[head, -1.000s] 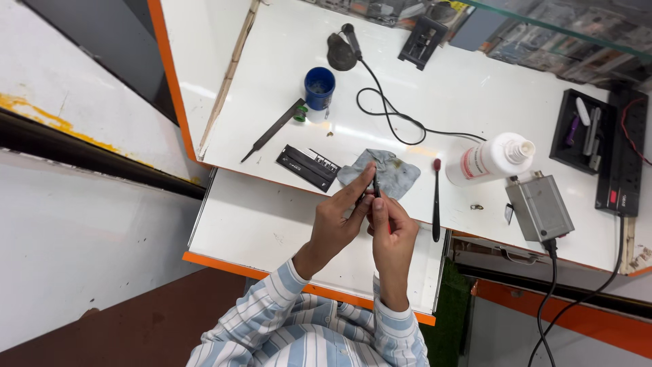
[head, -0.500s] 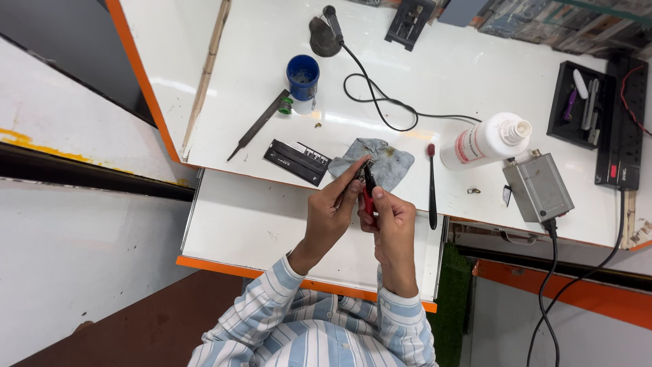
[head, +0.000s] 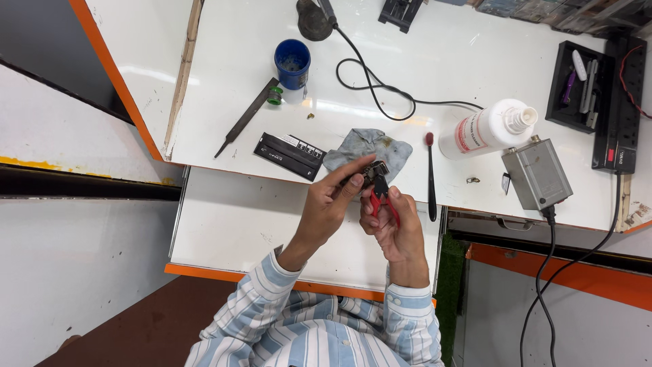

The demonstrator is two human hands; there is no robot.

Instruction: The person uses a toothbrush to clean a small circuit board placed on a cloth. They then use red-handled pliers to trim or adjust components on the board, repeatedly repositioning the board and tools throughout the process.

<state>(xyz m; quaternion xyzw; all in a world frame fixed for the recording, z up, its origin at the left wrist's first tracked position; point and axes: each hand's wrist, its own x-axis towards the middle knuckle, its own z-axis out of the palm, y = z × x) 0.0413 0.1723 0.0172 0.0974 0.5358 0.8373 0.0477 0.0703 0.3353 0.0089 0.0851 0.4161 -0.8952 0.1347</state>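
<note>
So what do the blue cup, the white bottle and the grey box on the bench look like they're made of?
Blue cup: likely plastic, with an even, slightly glossy colour. White bottle: probably plastic, opaque and smooth with a ribbed cap. Grey box: seemingly metal, with a dull brushed sheen and crisp folded edges.

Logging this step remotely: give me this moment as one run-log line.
left hand: pinches small dark part | right hand: grips red-handled pliers, tips at part | below: grey cloth

White bottle (red label) beside black packet
</note>
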